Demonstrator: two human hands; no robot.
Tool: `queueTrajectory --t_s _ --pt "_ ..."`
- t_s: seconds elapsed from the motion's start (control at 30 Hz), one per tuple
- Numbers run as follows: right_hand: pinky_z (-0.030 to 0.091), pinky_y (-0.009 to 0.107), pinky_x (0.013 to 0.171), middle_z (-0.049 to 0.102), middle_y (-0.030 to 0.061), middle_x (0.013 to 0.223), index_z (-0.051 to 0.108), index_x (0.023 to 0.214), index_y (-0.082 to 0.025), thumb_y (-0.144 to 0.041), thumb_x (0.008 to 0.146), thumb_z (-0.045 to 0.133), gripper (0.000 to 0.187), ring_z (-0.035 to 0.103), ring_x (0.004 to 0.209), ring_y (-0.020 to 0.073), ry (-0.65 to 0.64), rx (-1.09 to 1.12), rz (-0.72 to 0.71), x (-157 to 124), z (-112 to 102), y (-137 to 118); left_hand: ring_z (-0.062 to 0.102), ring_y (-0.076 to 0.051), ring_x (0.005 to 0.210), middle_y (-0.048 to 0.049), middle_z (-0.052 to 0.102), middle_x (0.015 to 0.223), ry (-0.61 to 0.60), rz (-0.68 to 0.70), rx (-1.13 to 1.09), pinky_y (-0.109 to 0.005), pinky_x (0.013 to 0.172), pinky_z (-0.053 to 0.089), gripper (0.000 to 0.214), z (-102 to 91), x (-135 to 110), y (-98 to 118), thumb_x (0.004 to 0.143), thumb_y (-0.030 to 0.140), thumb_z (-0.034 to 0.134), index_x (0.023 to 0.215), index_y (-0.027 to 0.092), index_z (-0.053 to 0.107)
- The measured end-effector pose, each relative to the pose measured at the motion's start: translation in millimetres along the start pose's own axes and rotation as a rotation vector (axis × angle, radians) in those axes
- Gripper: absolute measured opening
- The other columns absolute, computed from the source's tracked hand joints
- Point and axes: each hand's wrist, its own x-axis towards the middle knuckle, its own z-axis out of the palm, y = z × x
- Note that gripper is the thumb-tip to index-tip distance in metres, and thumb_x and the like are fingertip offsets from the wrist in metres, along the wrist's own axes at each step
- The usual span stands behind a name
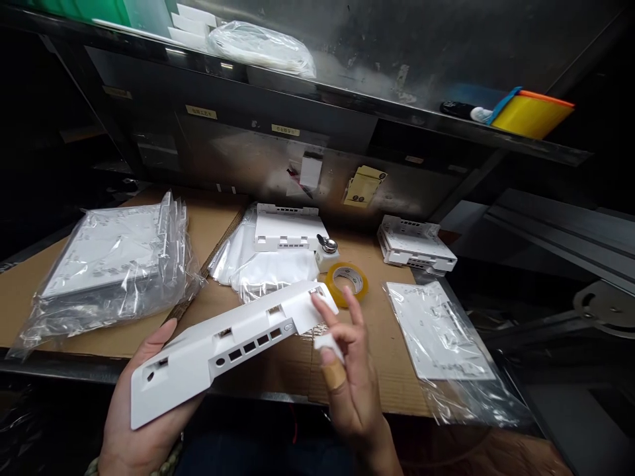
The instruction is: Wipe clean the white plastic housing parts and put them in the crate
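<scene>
My left hand (141,413) grips a white plastic panel (218,347) from below, holding it tilted above the near edge of the cardboard-covered bench (391,370). The panel has a row of rectangular port cut-outs along its side. My right hand (347,377) is at the panel's right end, fingers partly spread. Its fingertips touch the panel's corner, and a small white scrap (327,344) is pinched near the thumb, which wears a tan bandage.
Bagged white panels (112,264) lie stacked at left. More plastic bags and a white part (285,231) sit in the middle, beside a tape roll (348,281). Stacked white parts (414,244) and a bagged flat panel (436,327) lie right. A shelf (347,89) overhangs.
</scene>
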Motion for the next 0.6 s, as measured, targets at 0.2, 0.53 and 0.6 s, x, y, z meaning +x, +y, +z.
queueTrajectory --t_s 0.2,0.53,0.6 --pt "0.004 0.072 0.125 0.053 0.0020 0.157 0.048 0.112 -0.027 -0.026 0.104 0.045 0.009 0.011 0.162 0.0248 -0.112 -0.147 -0.022 2 -2 14 0.078 -0.027 0.060 -0.0096 0.079 0.068 0.129 0.073 -0.026 -0.037 0.057 0.067 0.028 23.5 -13 -9 0.105 0.021 0.040 0.095 0.010 0.065" --pt "0.004 0.069 0.125 0.066 0.0024 0.144 0.057 0.099 -0.027 -0.037 0.103 0.045 0.017 0.025 0.158 0.0282 0.042 -0.016 0.058 -6 11 9 0.079 -0.030 0.075 -0.0112 0.080 0.074 0.013 0.067 -0.150 -0.051 0.090 0.064 0.033 10.2 -8 -6 0.102 0.030 0.050 0.088 0.010 0.072" --pt "0.005 0.068 0.125 0.069 0.0046 0.140 0.056 0.097 -0.026 -0.039 0.102 0.046 0.017 0.027 0.158 0.0282 0.152 0.016 0.130 -3 6 15 0.080 -0.031 0.082 -0.0125 0.081 0.079 -0.046 0.068 -0.149 -0.052 0.097 0.060 0.036 7.6 -9 -6 0.103 0.033 0.049 0.094 0.009 0.074"
